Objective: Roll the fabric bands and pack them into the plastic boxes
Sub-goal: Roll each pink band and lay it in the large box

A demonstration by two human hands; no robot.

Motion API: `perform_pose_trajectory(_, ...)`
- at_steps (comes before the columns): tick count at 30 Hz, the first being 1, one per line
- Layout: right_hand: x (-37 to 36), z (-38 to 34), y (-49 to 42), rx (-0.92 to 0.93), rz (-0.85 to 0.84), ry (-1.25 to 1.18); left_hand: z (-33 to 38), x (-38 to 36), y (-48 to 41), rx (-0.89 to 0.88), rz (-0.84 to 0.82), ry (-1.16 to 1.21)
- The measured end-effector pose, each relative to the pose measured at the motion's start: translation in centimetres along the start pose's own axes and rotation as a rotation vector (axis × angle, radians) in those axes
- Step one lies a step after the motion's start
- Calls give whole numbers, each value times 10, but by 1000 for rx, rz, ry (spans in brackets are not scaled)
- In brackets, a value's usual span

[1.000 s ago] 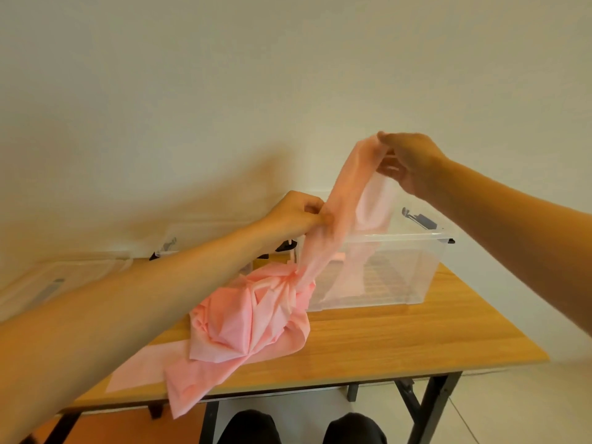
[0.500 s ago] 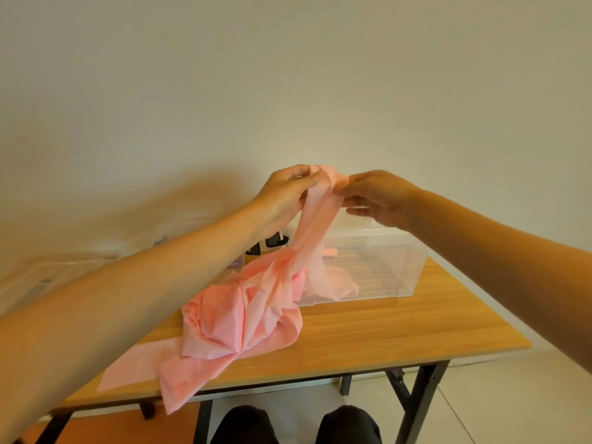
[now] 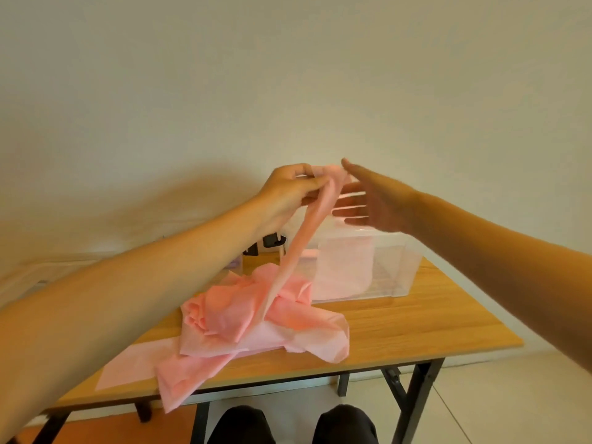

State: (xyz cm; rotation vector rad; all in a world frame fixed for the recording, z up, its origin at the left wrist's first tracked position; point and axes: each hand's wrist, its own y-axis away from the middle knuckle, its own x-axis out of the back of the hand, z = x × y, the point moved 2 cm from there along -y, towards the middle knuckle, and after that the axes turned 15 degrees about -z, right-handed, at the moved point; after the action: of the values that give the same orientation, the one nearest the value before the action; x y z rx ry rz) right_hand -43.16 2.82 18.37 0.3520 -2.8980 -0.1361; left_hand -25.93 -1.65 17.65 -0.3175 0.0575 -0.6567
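Our left hand (image 3: 288, 190) pinches the top of a long pink fabric band (image 3: 298, 245), which trails down to the crumpled pink fabric pile (image 3: 243, 312) on the wooden table (image 3: 416, 328). Our right hand (image 3: 371, 203) is spread wide just beside it, holding nothing, in front of the clear plastic box (image 3: 394, 264).

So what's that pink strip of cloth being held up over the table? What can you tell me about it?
The pink fabric band looks thin, soft and slightly see-through. The left hand pinches its top end in the air. From there it slants down as a narrow, gathered strip into a crumpled pink heap on the wooden table, in front of the clear plastic box. The right hand is open just beside the top end; whether it touches is unclear.
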Motion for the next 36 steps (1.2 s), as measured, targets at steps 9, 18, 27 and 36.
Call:
perform_pose_trajectory(9, -17, 1, -3, 123, 45, 73, 2, -4, 4, -5, 33, 220)
perform_pose_trajectory(18, 18, -39, -9, 257, 410, -87, -29, 11, 28, 177, -31, -317)
perform_pose_trajectory(27, -34, 13, -9, -36, -90, 45, 17, 6, 7, 32, 160, 30)
perform_pose_trajectory(36, -29, -14, -2, 211, 86, 89, 5, 4, 16, 191, 60, 116)
